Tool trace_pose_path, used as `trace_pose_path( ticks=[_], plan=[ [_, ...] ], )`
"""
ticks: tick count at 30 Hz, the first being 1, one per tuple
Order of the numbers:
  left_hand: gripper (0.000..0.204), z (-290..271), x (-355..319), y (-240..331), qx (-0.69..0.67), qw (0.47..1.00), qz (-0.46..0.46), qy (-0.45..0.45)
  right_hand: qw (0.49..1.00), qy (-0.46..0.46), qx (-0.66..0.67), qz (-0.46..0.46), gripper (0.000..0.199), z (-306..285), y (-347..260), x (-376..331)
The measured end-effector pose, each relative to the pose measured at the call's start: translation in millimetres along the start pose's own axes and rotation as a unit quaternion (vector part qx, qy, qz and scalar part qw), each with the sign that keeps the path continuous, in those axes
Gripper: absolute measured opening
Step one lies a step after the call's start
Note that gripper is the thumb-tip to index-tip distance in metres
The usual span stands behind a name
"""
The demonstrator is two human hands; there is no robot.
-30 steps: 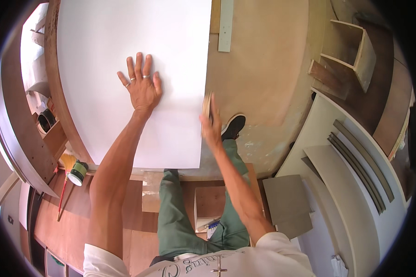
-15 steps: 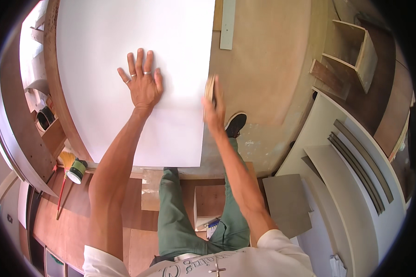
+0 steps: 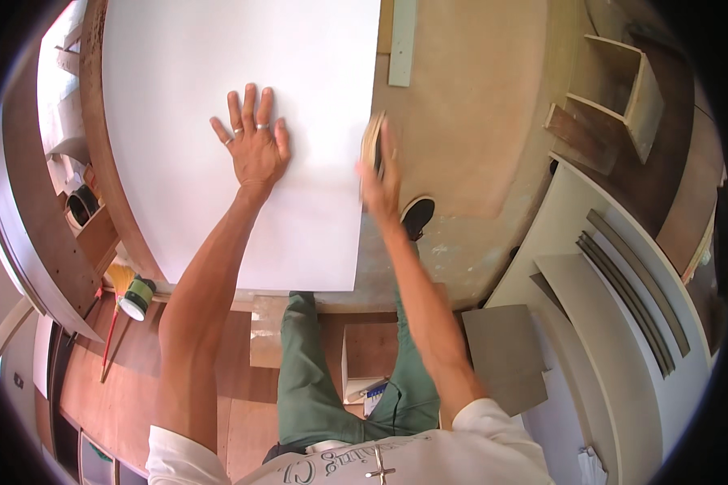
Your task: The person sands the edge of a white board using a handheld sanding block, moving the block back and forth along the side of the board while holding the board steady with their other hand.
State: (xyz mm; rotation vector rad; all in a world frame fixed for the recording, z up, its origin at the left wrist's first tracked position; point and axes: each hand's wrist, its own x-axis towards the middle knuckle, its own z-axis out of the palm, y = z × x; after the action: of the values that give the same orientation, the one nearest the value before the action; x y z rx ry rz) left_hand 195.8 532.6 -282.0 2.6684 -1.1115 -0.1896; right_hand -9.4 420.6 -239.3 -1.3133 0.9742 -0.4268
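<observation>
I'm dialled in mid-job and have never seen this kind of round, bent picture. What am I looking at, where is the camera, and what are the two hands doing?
The camera sits on the person's head and looks down, so its wide lens bends straight edges near the rim. No machine here: both arms are the person's own, coming up from the bottom edge. The left hand lies flat, fingers spread, on a large white panel. The right hand grips a small tan sanding block against the panel's right edge. Below you see green trousers and a dark shoe on the dusty floor. More white boards lie to the right.

White board [image 3: 218, 97] flat — tan sanding block [image 3: 371, 141] at right edge.
</observation>
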Motion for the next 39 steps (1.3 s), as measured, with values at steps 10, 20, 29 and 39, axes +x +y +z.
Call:
trace_pose_path(
  ticks=[10, 20, 29, 39],
  plan=[
    [0.063, -5.1, -4.3, 1.4, 0.024, 0.999, -0.005, -0.025, 0.997, 0.016, 0.039, 0.069, 0.082, 0.6, 18.4, -18.1],
    [0.065, -2.7, -1.8, 0.8, 0.020, 0.999, -0.007, -0.024, 0.998, 0.001, 0.037, 0.048, 0.076, 8.8, -17.4, 61.6],
    [0.063, -6.6, -1.1, 2.2, 0.015, 1.000, 0.001, -0.026, 0.995, 0.023, 0.034, 0.095, 0.080, 10.9, -15.4, 59.4],
    [0.064, -1.4, -3.0, -0.4, 0.001, 1.000, -0.008, -0.024, 0.995, 0.017, -0.017, 0.095, 0.076, 2.0, 8.5, 37.4]
  ],
)
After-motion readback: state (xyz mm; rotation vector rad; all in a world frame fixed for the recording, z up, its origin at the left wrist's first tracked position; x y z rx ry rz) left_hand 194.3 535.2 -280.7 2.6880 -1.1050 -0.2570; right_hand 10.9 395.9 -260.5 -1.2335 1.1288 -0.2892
